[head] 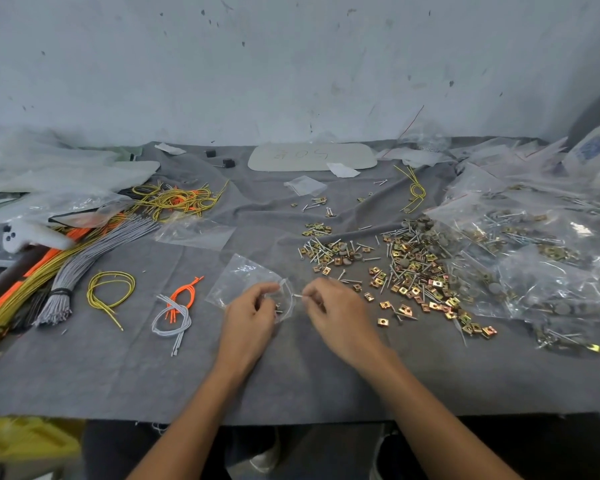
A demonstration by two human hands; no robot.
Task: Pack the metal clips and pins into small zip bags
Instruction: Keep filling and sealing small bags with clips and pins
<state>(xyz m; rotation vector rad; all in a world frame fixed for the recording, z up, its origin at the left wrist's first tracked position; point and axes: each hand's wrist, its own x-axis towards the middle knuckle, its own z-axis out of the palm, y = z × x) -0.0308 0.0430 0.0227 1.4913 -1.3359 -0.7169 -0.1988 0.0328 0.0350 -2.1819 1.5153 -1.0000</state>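
Head view: left hand pinches clear plastic zip bag agape; right hand seemingly pinches thin silver pin, best slid in lengthwise.

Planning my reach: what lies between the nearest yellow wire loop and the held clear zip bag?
Small bundle of orange and grey cords on grey cloth, head view.

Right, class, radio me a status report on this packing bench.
Left hand pinches zip bag at mouth. Right hand pinches pin there. Clip pile lies to the right, nothing blocking.
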